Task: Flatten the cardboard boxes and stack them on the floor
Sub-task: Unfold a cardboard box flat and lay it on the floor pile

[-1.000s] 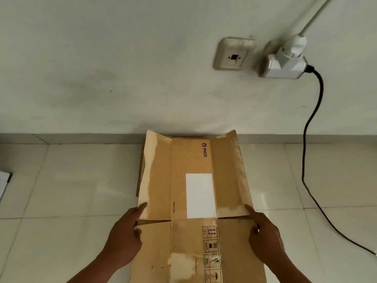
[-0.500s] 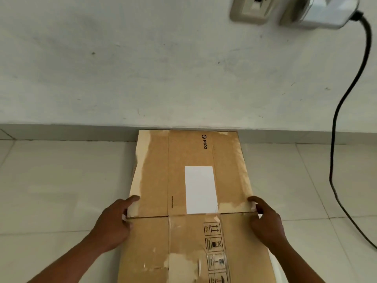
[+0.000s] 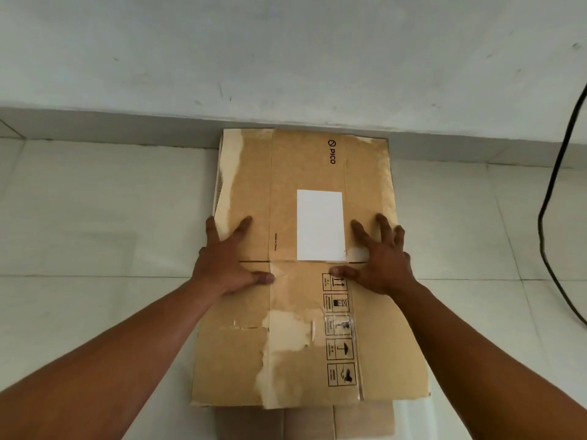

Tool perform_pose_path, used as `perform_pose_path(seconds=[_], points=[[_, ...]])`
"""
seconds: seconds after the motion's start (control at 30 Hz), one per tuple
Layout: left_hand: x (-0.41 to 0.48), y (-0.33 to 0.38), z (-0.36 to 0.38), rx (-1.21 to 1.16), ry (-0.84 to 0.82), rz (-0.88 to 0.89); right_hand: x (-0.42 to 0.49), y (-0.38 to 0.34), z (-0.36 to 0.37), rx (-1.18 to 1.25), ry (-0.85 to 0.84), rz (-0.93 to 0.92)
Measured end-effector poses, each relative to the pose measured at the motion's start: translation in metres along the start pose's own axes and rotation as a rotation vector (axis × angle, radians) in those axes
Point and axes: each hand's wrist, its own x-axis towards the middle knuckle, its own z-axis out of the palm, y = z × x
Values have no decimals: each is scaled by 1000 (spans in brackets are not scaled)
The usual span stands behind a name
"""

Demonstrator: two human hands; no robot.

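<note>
A flattened brown cardboard box (image 3: 295,344) with a white label and a PICO logo lies on the tiled floor, its far edge against the wall. It rests on top of another flat piece of cardboard (image 3: 305,420) that sticks out at the near edge. My left hand (image 3: 227,258) presses flat on the left side of the top box with spread fingers. On the right side, beside the white label, my right hand (image 3: 378,258) presses down the same way.
A black cable (image 3: 552,201) hangs down the white wall at the right and runs along the floor. Pale floor tiles (image 3: 95,217) stretch to the left and right of the cardboard stack.
Both hands moved from the box's side edges onto its top face and now press flat. The raised far flaps have gone down flat. The camera tilted lower and closer.
</note>
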Motion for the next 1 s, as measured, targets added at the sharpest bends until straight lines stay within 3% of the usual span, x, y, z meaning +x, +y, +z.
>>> perform_pose_path(seconds=[0.43,0.53,0.63,0.73,1.0], points=[[-25,13,6,64,85,-115,-26,-2,-7,-20,84,-6],[-51,24,11,308,159,79,-62,-1,-9,-136,15,-193],[-87,28,31,480,-82,298,-106,-7,10,-266,-124,-363],[-103,24,50,571,-285,289,-121,-10,28,-343,-239,-401],[-97,30,46,634,-361,232,-110,-12,25,-409,-289,-377]])
